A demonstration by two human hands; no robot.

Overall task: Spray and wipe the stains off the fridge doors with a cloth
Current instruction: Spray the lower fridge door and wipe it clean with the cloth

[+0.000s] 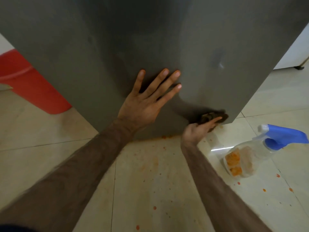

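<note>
the flat grey metal fridge door (103,52) fills the upper part of the head view, its lower edge close to the pale tiled floor (41,128). the left hand (145,104) lies flat against the door near its bottom, palm to the surface, fingers straight and spread, holding nothing. the right hand (199,129) is at the door's lower right corner and presses a dark brown crumpled cloth (211,116) against the metal; one finger lies extended across the cloth, while how the remaining fingers sit is hidden beneath the hand and cloth, so a full grip cannot be confirmed. the cloth touches the door just above its bottom edge. a pale smear (217,60) shows on the door above and to the right of the left hand. a clear plastic spray bottle with a blue trigger head (255,153) lies on its side on the floor to the right of the right forearm, apart from both hands; an orange patch shows on its body. orange spots and splashes (164,137) mark the tiles below the door edge and spread toward the viewer. a red plastic bucket (31,82) stands on the floor to the left of the fridge, partly hidden behind it. a white surface (296,52) shows past the door's right edge.
</note>
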